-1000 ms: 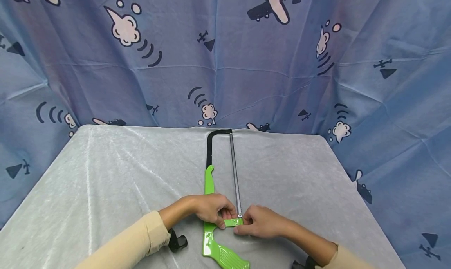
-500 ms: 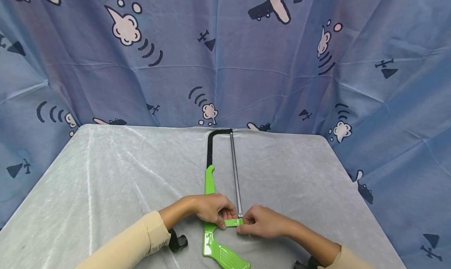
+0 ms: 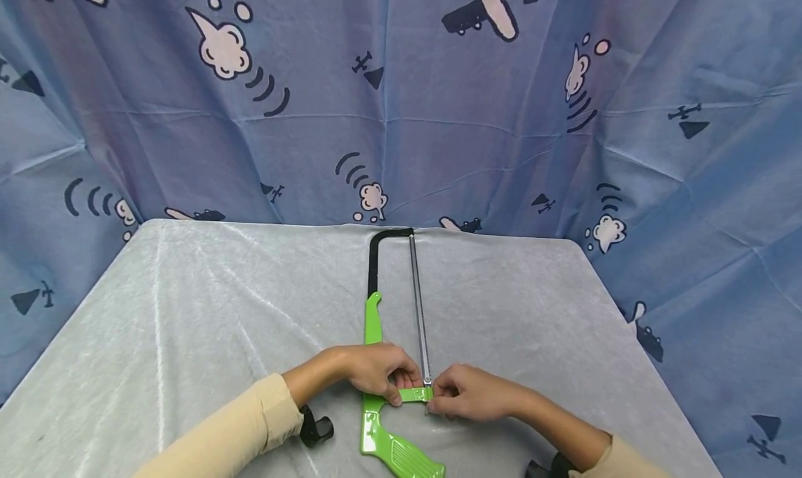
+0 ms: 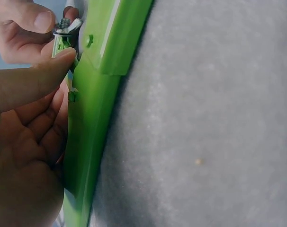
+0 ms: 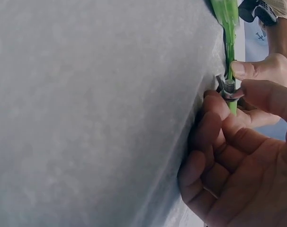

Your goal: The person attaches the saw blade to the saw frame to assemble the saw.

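A hacksaw with a green handle and black front frame lies flat on the table, its handle toward me. Its narrow blade runs along the right side, from the far end to the green cross arm. My left hand pinches that cross arm between thumb and fingers. At the arm's outer end, my right hand has thumb and forefinger on a metal wing nut. Both wrist views show the wing nut on a threaded bolt, whose end pokes out past it. Fingers partly cover the nut.
Grey plush cloth covers the table, with a few creases at the left. A blue printed curtain hangs behind and at both sides. The saw's far end reaches the table's back edge.
My right hand has shifted slightly to the right, and its thumb has moved so that the bolt's end now shows below the cross arm. My left hand and the hacksaw stay put.
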### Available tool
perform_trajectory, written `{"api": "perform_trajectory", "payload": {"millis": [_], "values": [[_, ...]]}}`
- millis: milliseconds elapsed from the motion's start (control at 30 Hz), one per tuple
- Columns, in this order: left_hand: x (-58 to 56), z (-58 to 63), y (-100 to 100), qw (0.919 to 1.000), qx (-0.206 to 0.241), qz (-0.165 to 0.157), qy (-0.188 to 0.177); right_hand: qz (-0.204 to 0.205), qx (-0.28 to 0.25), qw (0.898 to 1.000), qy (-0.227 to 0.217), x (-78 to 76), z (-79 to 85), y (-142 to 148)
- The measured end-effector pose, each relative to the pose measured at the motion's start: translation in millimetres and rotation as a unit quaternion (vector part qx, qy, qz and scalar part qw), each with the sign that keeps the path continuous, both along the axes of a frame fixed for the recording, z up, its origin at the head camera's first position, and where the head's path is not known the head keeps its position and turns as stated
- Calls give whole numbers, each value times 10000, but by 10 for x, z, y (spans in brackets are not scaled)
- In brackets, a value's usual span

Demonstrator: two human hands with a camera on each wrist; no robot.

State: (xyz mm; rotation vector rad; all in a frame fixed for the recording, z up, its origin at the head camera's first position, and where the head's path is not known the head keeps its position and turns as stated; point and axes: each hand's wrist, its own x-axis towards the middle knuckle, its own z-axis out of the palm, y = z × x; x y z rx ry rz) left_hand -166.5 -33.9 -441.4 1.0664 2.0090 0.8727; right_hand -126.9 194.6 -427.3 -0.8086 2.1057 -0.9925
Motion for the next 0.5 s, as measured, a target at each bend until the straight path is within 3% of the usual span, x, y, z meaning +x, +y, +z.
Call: {"api": "perform_trajectory", "payload": {"millis": [200, 500], "values": [[-1, 4, 7, 10000, 4, -10, 35, 133, -112, 9998, -90, -17, -10, 26], [1, 0, 9, 10000, -31, -19, 87, 118, -5, 9995, 289, 10, -2, 21]]}}
